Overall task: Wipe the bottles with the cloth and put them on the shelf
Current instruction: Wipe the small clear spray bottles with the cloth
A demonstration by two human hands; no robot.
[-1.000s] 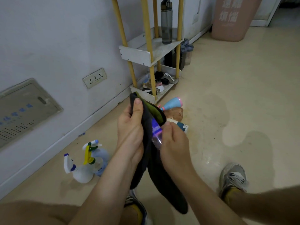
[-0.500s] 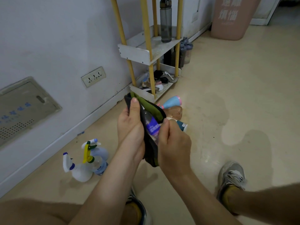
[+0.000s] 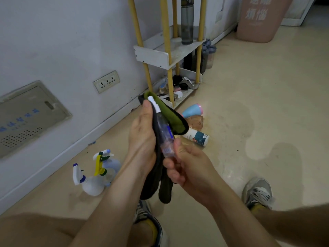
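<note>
My left hand (image 3: 142, 136) grips a dark cloth with a green inner side (image 3: 170, 122), wrapped round a slim clear spray bottle (image 3: 164, 134) with a white nozzle and blue label. My right hand (image 3: 188, 168) pinches the bottle's base. The cloth's tail hangs below both hands. Beyond them on the floor lie a blue-and-pink bottle (image 3: 193, 111), an amber bottle (image 3: 195, 121) and a white-and-teal bottle (image 3: 196, 137). The yellow-poled white shelf (image 3: 153, 56) stands against the wall, with a grey bottle (image 3: 187, 22) on its upper tier.
Three trigger spray bottles (image 3: 96, 173) stand on the floor at the left by the wall. Small items fill the shelf's bottom tier (image 3: 179, 86). Dark bottles (image 3: 206, 56) stand behind the shelf. A pink bin (image 3: 258, 20) is at the back right. My shoes (image 3: 258, 193) are below.
The cloth has slid down off the bottle's upper part, baring the white nozzle and clear body. My right hand has moved lower, to the bottle's base.
</note>
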